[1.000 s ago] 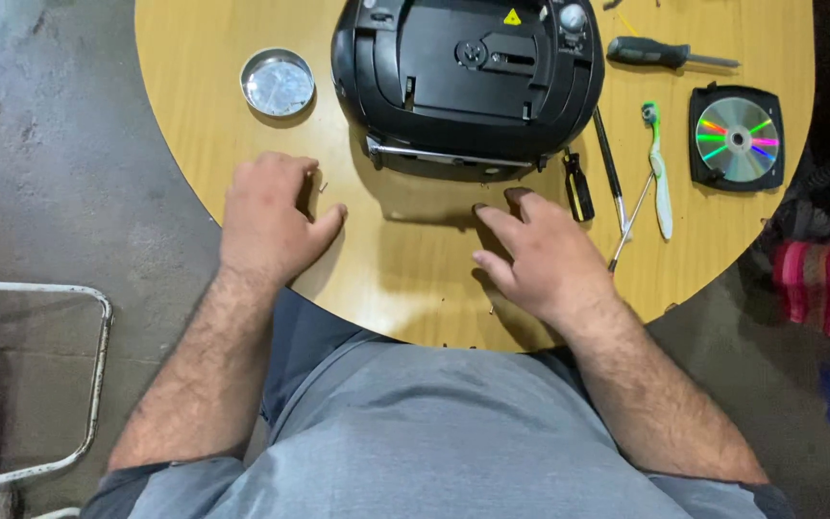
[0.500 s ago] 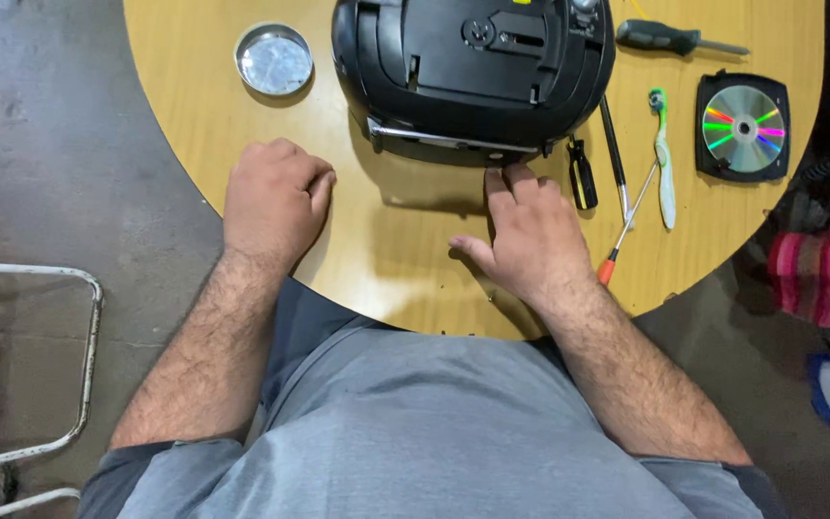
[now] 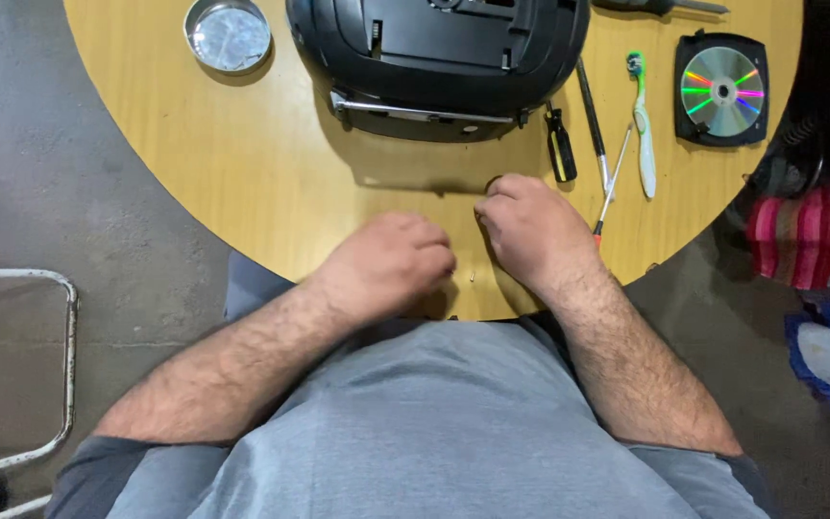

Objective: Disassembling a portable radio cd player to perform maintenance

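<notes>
Both hands rest loosely curled, close together, on the near edge of a round wooden table [image 3: 242, 183]. The left hand [image 3: 391, 264] and right hand [image 3: 530, 231] show knuckles up; whether either pinches anything cannot be told. Just beyond them lies a black portable stereo [image 3: 439, 58]. To its right sit a black-handled screwdriver [image 3: 559, 144], a green toothbrush [image 3: 643, 125] and a disc [image 3: 720, 88]; far left, a round metal tin [image 3: 228, 36].

I see my left hand [image 3: 391, 264] curled into a loose fist on the round wooden table [image 3: 242, 173], near its front edge. My right hand [image 3: 530, 231] rests just beside it, fingers bent, close below the black boombox [image 3: 439, 58].
</notes>
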